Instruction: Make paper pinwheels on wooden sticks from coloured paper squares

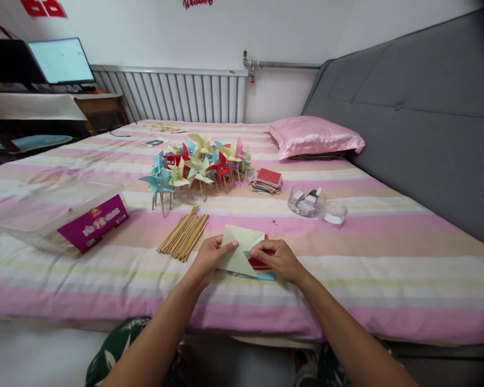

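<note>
Between my hands is a pale green paper square [239, 248], cut in from its corners. My left hand [212, 257] grips its left side, thumb on top. With pinched fingers my right hand [275, 259] has hold of a cut flap at its right side. Below it, red paper [258, 264] and light blue paper [265, 276] show on the bedspread. To the left lies a bundle of thin wooden sticks [183, 235]. Beyond them stands a crowd of finished paper pinwheels [199, 169] in blue, yellow, red and green.
A clear plastic box [56, 215] with a purple label sits at the left. Farther right are a stack of coloured paper squares [267, 181], a clear round container [305, 201] with small packets, and its clear lid [334, 213]. A pink pillow [314, 136] lies near the grey headboard [411, 102].
</note>
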A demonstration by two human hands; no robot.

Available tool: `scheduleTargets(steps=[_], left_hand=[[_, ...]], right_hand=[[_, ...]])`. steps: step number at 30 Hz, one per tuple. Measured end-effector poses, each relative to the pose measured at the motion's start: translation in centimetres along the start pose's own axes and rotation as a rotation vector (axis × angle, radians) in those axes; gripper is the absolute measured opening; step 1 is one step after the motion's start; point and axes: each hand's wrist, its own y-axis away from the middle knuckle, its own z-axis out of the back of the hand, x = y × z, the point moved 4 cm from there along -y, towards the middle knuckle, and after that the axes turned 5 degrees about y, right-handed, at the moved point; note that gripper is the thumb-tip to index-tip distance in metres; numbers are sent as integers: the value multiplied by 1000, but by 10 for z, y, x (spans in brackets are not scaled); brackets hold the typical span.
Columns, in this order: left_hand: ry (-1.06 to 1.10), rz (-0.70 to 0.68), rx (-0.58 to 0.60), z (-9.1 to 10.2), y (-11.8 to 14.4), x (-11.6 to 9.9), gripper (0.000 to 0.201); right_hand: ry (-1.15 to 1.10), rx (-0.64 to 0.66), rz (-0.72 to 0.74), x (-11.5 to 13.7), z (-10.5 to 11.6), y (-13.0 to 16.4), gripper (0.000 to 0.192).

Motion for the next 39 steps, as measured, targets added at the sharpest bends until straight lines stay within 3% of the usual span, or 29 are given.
scheduleTargets(steps=[26, 35, 39], left_hand=[[25, -21, 87, -11, 3, 4, 34], [-27, -42, 2, -11, 3, 5, 31], [11, -65, -65, -9, 1, 7, 29]], right_hand=[[162, -72, -32, -8, -2, -1, 28], [279, -99, 21, 1, -3, 1, 26], [259, -204, 38, 1, -3, 3, 18]])
